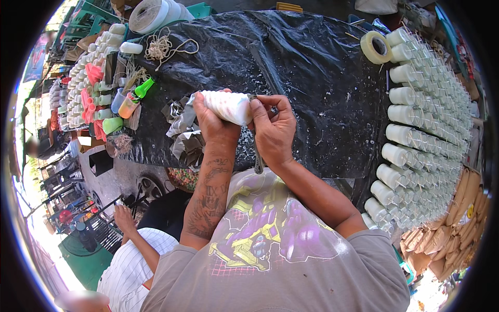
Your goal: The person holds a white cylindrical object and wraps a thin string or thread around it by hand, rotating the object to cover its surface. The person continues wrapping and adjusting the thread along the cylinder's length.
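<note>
My left hand (214, 121) wraps around a white, spirally ridged candle (228, 106) with faint reddish marks, holding it nearly level above the table. At the candle's right end, my right hand (275, 124) pinches a thin metal utensil (258, 165), whose handle hangs below the palm. The small dark tip near my thumb meets the candle's end; my fingers hide most of the tool, so its exact kind is unclear. Crumpled grey cloth (185, 134) lies left of my left wrist. White flakes are scattered over the black plastic sheet (319, 89) beneath.
Rows of wax-filled glasses with wicks (413, 136) line the right side, beside a roll of clear tape (376, 47). Tangled cord (159, 47), an orange cup (128, 106) and stacked white candles (78, 93) stand left. Another person in a striped shirt (128, 261) sits lower left.
</note>
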